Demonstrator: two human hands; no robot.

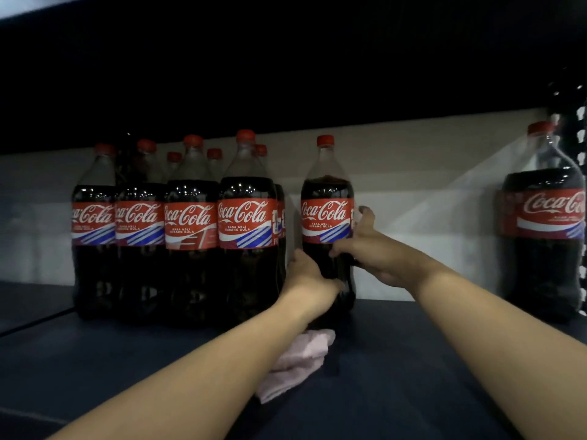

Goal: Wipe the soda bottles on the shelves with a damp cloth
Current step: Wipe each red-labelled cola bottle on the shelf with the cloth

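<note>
1. One bottle [327, 217] is gripped low on its body by both hands: the left hand [309, 274] and right hand [371, 252] are curled round it.
2. The cloth [298, 363] lies unused on the shelf [413, 376], under the left forearm.
3. No wiping is under way; whether this bottle was wiped cannot be told.
4. A cluster [178, 223] and a lone bottle [546, 217] wait; their state is unclear.
</note>
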